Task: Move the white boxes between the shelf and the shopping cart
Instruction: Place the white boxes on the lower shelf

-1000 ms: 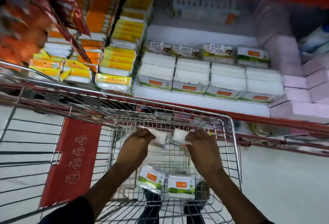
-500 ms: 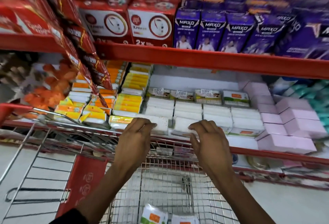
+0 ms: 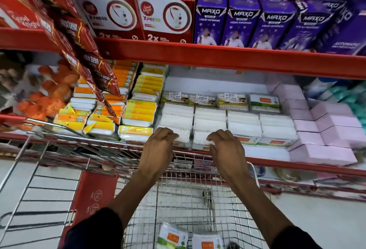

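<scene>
Stacks of white boxes with green and orange labels fill the middle of the lower shelf. My left hand curls over the front box of the leftmost stack. My right hand curls over the front box of the stack beside it. Both thumbs are hidden. Below my arms is the wire shopping cart, pushed against the shelf edge. Two more white boxes lie on its bottom.
Yellow and orange packs sit left of the white stacks, pink boxes to the right. Red sachet strips hang down at the left. The red upper shelf overhangs the boxes. Another cart stands at the left.
My hands rose out of the cart with a white box each and reached the front of the shelf stacks. My fingers, stretched out half a second ago, are now curled.
</scene>
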